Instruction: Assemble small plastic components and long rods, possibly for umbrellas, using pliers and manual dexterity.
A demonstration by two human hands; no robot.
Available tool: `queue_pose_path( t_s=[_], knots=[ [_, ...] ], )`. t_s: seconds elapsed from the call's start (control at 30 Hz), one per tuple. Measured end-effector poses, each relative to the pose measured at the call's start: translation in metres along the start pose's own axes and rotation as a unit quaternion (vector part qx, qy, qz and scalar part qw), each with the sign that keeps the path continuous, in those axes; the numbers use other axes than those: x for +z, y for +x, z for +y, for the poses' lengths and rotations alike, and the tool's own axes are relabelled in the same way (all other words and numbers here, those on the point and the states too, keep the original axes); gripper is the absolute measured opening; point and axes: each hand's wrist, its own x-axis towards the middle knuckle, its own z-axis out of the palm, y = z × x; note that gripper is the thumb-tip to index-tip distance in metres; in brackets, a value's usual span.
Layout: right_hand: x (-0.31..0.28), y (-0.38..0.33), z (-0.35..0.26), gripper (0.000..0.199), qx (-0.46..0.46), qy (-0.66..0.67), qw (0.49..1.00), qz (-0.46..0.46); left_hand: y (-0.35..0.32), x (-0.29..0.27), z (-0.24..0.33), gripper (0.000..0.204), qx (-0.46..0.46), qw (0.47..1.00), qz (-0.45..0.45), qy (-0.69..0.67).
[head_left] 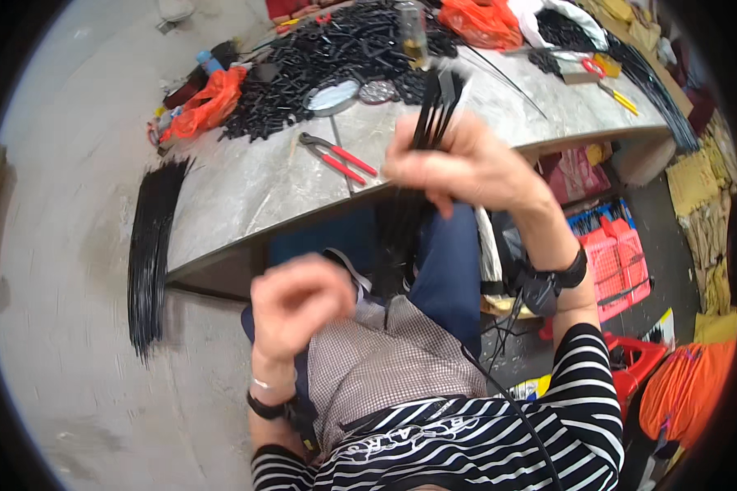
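Right hand (477,168) closed round slim black plastic-looking strips (439,110): likely light, springy, slippery; best gripped mid-length. Left hand (296,304) half-curled, blurred; cannot tell if holding anything.

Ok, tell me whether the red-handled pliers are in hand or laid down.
Laid down: the red-handled pliers lie on the grey table, and neither the left hand nor the right hand grips them.

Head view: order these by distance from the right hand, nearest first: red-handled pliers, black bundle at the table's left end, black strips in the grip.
From the right hand:
1. Black strips: held in its fingers.
2. Red-handled pliers: on the table, left of the hand.
3. Black bundle: far left, at the table's left end.
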Motion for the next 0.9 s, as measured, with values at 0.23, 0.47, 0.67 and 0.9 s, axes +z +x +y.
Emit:
queue_pose_path(
  t_s=[0.23, 0.47, 0.67, 0.9],
  knots=[
    [0.046, 0.011, -0.002, 0.030, 0.038, -0.088, 0.987, -0.132, 0.078, -0.002, 0.033, 0.049, 0.181, 0.951, 0.011, 0.250],
    [0.064, 0.023, -0.008, 0.030, 0.047, -0.098, 0.983, -0.146, 0.068, -0.023, 0.039, 0.034, 0.277, 0.875, 0.054, 0.394],
    [0.071, 0.032, -0.006, 0.032, 0.024, -0.097, 0.973, -0.209, 0.059, -0.035, 0.041, 0.026, 0.351, 0.838, 0.058, 0.414],
    [0.071, 0.036, 0.002, 0.038, 0.020, -0.145, 0.964, -0.220, 0.060, -0.029, 0.043, 0.027, 0.261, 0.904, 0.077, 0.329]
  ],
)
